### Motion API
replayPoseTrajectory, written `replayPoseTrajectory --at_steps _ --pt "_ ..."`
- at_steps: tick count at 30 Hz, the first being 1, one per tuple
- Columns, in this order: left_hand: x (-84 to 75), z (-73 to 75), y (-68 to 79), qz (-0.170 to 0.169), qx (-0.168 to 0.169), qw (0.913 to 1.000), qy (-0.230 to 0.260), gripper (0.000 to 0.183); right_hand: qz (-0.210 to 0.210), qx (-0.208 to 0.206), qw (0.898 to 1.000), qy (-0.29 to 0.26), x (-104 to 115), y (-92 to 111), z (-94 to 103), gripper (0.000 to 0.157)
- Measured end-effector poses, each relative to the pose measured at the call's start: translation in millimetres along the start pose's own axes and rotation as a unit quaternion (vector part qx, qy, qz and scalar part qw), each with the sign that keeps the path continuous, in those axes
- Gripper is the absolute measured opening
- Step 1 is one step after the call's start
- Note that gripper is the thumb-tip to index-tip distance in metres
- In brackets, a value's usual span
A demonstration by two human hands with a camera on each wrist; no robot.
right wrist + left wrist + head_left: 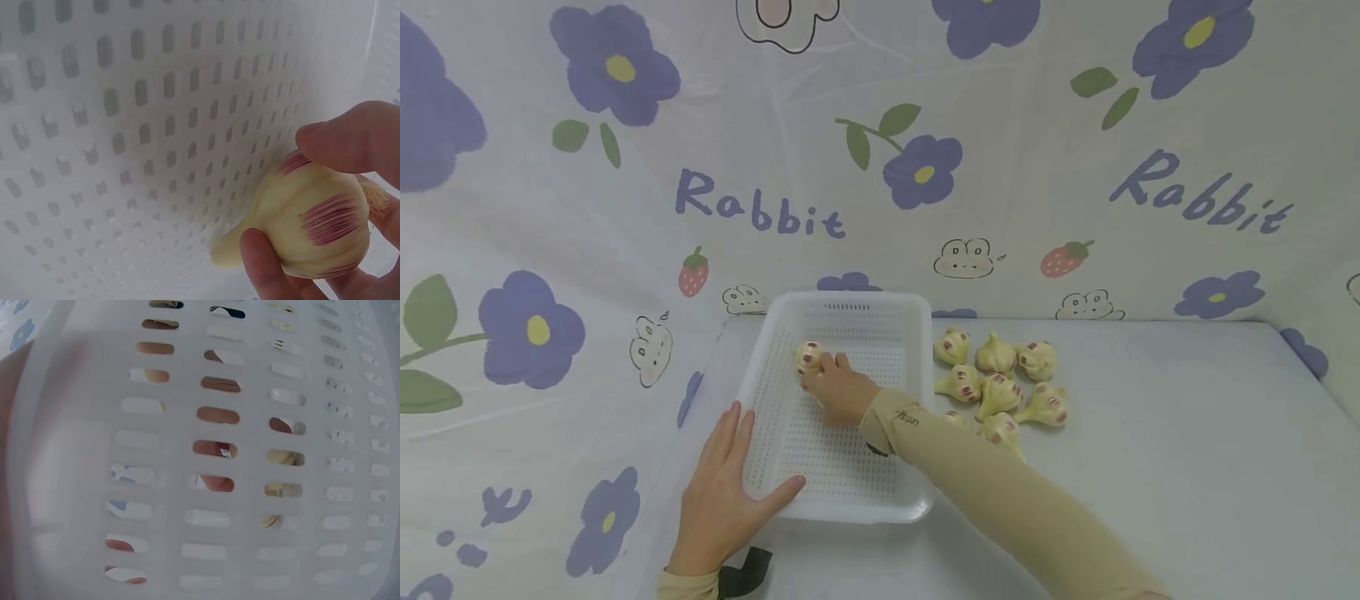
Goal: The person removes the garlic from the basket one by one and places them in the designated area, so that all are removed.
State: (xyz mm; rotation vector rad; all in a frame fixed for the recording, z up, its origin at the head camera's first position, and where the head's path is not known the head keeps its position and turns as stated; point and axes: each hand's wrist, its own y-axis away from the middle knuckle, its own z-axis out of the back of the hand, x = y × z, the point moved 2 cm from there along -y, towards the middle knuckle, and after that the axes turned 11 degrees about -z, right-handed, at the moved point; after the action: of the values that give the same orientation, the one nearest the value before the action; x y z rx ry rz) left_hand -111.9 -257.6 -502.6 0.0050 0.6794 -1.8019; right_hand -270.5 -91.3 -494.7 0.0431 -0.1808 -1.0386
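A white perforated plastic basket stands on the table. Inside it, toward the far left, my right hand holds a garlic bulb. The right wrist view shows the thumb and fingers round this pale yellow bulb with purple streaks, its stem end near the holed wall. My left hand rests at the basket's near left corner, fingers along the left rim and thumb over the front rim. The holed basket wall fills the left wrist view and hides most of what lies behind.
Right of the basket, several garlic bulbs lie grouped on the white table; my right forearm crosses in front of some. A white cloth printed with purple flowers hangs behind the table and to its left.
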Motion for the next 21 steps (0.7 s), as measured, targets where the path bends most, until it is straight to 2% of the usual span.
replayPoseTrajectory --at_steps 11,21 --pt "1.0 -0.4 -0.1 -0.001 0.0 1.0 0.002 0.112 0.02 -0.014 1.0 0.003 2.6 7.9 5.3 0.032" --pt "2.0 -0.3 -0.5 -0.004 0.001 1.0 0.005 0.112 0.027 -0.04 0.998 0.04 3.1 11.7 5.6 0.034"
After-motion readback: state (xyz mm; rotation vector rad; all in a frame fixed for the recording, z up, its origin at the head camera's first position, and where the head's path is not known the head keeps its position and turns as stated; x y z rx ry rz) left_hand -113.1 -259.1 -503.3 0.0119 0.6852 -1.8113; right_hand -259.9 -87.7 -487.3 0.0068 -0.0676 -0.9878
